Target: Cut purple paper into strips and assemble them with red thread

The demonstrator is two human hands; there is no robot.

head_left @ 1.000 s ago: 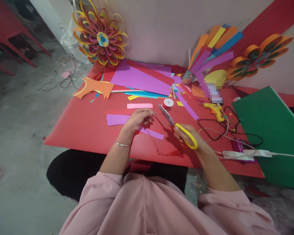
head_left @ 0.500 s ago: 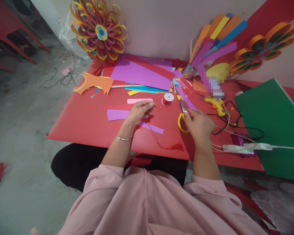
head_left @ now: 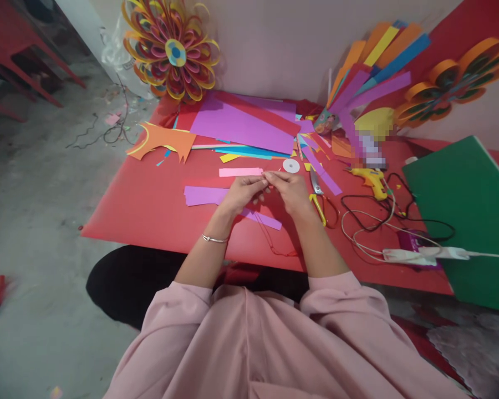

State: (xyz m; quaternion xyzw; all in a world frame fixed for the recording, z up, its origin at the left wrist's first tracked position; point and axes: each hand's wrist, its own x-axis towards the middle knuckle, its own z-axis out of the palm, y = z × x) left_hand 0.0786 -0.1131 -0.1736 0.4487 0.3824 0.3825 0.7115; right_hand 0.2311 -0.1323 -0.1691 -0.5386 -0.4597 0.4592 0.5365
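Observation:
My left hand (head_left: 242, 194) and my right hand (head_left: 290, 191) meet fingertip to fingertip above the table, both pinching a thin red thread (head_left: 265, 230). The thread hangs below the left hand and runs toward the right forearm, which hides most of the tassel at its end. Just behind the right hand stands a thread spool (head_left: 291, 165), its white top showing. Scissors (head_left: 316, 190) with a yellow and red handle lie on the table right of the right hand. Purple paper strips (head_left: 203, 195) lie under the left hand, and pink strips (head_left: 240, 172) just beyond it.
Purple sheets (head_left: 241, 124) and an orange cut-out (head_left: 162, 139) lie at the back of the red table (head_left: 141, 208). To the right are a yellow glue gun (head_left: 371, 182), tangled cables, a power strip (head_left: 411, 256) and a green board (head_left: 461, 216). A paper flower (head_left: 175, 52) leans at the wall.
My right hand has let go of the scissors, which now lie on the table. It has moved left to the left hand's fingertips and the thread.

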